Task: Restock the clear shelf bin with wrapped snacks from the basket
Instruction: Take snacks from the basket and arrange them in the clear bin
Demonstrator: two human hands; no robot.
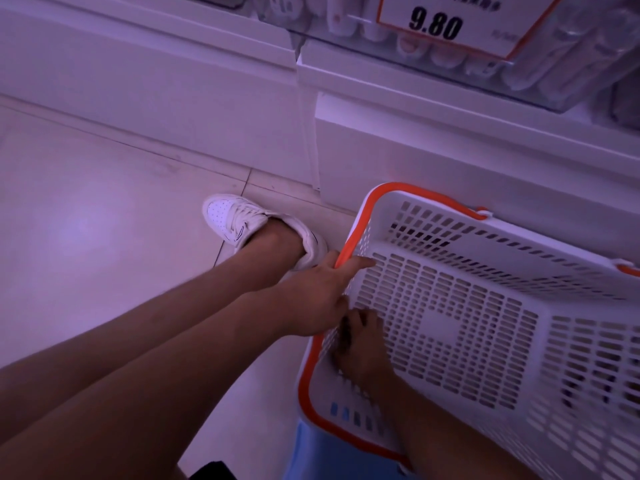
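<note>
The white slotted basket (485, 306) lies tipped on the floor (86, 220) against the shelf base. The left hand (318, 299) grips its orange rim; the right hand (360, 344) reaches inside, fingers curled, hold unclear.

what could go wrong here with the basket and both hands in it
1. The basket looks empty and tilted; the left hand grips only its orange rim, so it may tip or slide.
2. The right hand is curled low by the slotted wall; fingers could catch in a slot.
3. The shoe sits close to the basket, so a shifted basket could bump it.
</note>
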